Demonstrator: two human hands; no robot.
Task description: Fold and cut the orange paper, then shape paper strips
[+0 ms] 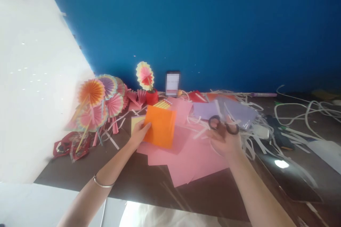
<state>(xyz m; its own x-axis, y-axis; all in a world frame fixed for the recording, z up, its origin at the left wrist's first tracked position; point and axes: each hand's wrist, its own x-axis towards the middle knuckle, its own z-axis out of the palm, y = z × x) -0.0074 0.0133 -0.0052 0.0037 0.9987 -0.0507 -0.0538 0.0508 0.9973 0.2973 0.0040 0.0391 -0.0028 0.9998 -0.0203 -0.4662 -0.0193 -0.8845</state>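
Observation:
An orange paper sheet is pinched by its left edge in my left hand, thumb on top. My right hand is over the purple and pink papers with the dark-handled scissors in it, their blades pointing up and away. Motion blurs the fingers there. Pink sheets lie spread on the dark table beneath and between my hands. A pale yellow paper shows behind my left hand.
Folded paper fans stand at the left, and a round fan rises from a red pot. Purple sheets, white paper strips and cables lie at the right, near a dark phone. A blue wall rises behind.

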